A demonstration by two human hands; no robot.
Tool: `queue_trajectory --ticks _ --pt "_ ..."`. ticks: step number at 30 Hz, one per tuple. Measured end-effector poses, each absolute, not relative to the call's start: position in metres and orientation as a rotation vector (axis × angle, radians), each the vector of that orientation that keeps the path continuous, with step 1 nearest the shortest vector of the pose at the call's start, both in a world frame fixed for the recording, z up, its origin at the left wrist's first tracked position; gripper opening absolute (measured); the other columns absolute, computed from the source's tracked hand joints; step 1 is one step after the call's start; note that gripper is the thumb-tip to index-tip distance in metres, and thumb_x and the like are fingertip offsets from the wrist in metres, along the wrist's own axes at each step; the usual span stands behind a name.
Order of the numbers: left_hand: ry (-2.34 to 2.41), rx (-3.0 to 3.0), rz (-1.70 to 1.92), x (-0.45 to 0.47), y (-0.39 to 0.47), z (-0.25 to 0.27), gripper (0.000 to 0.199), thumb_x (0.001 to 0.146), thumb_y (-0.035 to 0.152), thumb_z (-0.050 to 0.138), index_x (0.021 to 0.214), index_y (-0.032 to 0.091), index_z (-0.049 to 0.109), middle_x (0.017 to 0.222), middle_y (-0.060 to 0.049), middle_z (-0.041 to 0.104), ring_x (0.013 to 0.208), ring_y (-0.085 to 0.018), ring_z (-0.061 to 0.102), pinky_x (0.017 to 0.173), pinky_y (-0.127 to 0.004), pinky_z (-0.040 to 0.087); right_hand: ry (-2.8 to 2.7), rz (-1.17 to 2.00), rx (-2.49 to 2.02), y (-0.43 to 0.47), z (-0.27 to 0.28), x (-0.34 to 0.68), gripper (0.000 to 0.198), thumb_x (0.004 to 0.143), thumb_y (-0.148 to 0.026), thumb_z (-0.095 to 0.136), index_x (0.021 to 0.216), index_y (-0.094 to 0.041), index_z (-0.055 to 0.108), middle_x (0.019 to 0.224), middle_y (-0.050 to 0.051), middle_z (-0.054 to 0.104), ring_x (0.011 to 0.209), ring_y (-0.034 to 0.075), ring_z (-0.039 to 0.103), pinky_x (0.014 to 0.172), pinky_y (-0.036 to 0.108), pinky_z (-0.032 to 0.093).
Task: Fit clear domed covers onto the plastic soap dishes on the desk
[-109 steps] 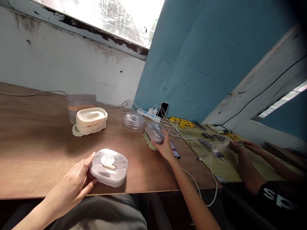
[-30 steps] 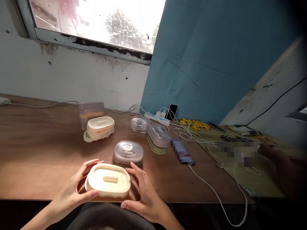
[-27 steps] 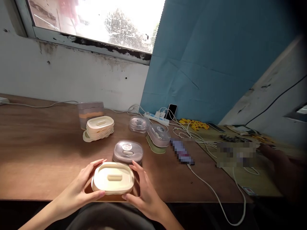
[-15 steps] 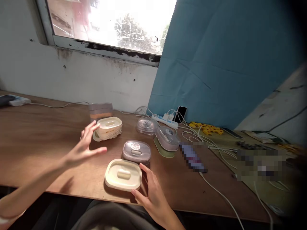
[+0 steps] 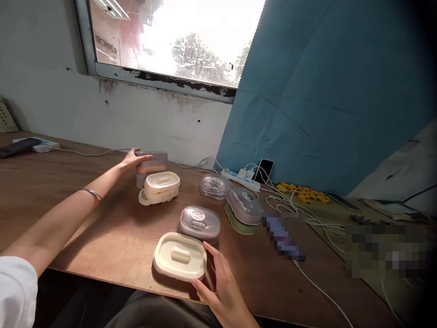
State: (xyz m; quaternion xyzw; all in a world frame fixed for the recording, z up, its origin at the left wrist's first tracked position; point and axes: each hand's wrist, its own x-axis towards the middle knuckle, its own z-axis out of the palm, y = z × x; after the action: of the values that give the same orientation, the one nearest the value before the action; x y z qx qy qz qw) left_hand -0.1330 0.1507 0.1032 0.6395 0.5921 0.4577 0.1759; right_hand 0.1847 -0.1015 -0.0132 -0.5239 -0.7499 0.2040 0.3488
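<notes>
L hand (image 5: 131,159) has just left the cream lid (image 5: 180,256) for the tubs (image 5: 153,168) behind the lid pile (image 5: 162,189); can't tell if it's gripping. R hand (image 5: 222,279), spread, touches the lid in front/right of the pile. Tubs prob. matter now.

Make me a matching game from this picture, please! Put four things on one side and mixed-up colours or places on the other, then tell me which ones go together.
Things:
1. black-screened phone
2. hanging sheet
3. left hand
4. right hand

Colours or places:
A. blue
B. at the top of the grey-and-orange stack
C. at one end of the nearest cream piece
D. by the white power strip

Right pairs: 1-D, 2-A, 3-B, 4-C
</notes>
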Motion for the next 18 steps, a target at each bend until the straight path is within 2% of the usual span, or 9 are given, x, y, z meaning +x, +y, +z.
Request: queue_trajectory --ticks 5,9,10,12,14,16,18 --pt "1.645 1.709 1.446 -0.129 0.144 0.124 0.041 0.094 0.035 0.053 0.130 0.015 0.047 0.129 -0.012 0.051 0.109 -0.026 0.056 0.090 -0.047 0.049 -1.927 0.557 -1.343 -0.103 -0.013 0.185 0.062 0.078 -0.018 0.062 0.134 -0.024 0.035 0.128 0.009 0.055 0.121 0.026 0.052 0.103 0.041 0.043" --pt "1.482 1.852 1.440 -0.121 0.099 0.144 0.070 0.091 0.046 0.052 0.141 0.004 0.026 0.129 -0.013 0.047 0.116 -0.028 0.047 0.095 -0.037 0.042 -1.878 0.623 -1.351 -0.104 -0.013 0.185 0.063 0.078 -0.019 0.063 0.135 -0.024 0.036 0.129 0.009 0.054 0.122 0.025 0.051 0.104 0.041 0.041" --pt "1.423 1.909 1.398 -0.117 0.082 0.142 0.074 0.088 0.047 0.056 0.141 0.004 0.027 0.126 -0.011 0.048 0.113 -0.026 0.048 0.094 -0.034 0.042 -1.862 0.650 -1.358 -0.105 -0.013 0.185 0.064 0.078 -0.019 0.064 0.135 -0.024 0.037 0.130 0.009 0.054 0.123 0.025 0.050 0.105 0.041 0.041" --pt "1.314 2.012 1.302 -0.106 0.041 0.128 0.075 0.077 0.044 0.069 0.136 0.009 0.038 0.120 -0.006 0.051 0.107 -0.023 0.050 0.092 -0.030 0.043 -1.816 0.710 -1.370 -0.105 -0.011 0.184 0.065 0.076 -0.020 0.066 0.135 -0.023 0.037 0.132 0.010 0.052 0.125 0.026 0.048 0.107 0.042 0.038" --pt "1.174 2.070 1.233 -0.094 -0.002 0.099 0.083 0.062 0.041 0.080 0.131 0.014 0.042 0.117 -0.004 0.054 0.101 -0.022 0.055 0.086 -0.027 0.048 -1.764 0.767 -1.386 -0.104 -0.010 0.184 0.067 0.074 -0.021 0.068 0.134 -0.021 0.038 0.136 0.011 0.049 0.129 0.027 0.044 0.110 0.043 0.035" --pt "1.038 1.981 1.184 -0.084 -0.039 0.061 0.077 0.067 0.037 0.078 0.131 0.021 0.040 0.119 -0.005 0.055 0.106 -0.025 0.057 0.085 -0.028 0.051 -1.722 0.824 -1.395 -0.103 -0.008 0.184 0.072 0.072 -0.021 0.071 0.135 -0.020 0.037 0.138 0.012 0.047 0.131 0.027 0.042 0.111 0.045 0.031" --pt "1.120 1.942 1.076 -0.078 -0.061 0.027 0.076 0.068 0.040 0.076 0.132 0.025 0.037 0.119 -0.006 0.057 0.107 -0.026 0.059 0.086 -0.030 0.052 -1.695 0.886 -1.391 -0.102 -0.007 0.185 0.079 0.069 -0.019 0.072 0.138 -0.021 0.034 0.138 0.012 0.048 0.132 0.027 0.041 0.112 0.046 0.029"
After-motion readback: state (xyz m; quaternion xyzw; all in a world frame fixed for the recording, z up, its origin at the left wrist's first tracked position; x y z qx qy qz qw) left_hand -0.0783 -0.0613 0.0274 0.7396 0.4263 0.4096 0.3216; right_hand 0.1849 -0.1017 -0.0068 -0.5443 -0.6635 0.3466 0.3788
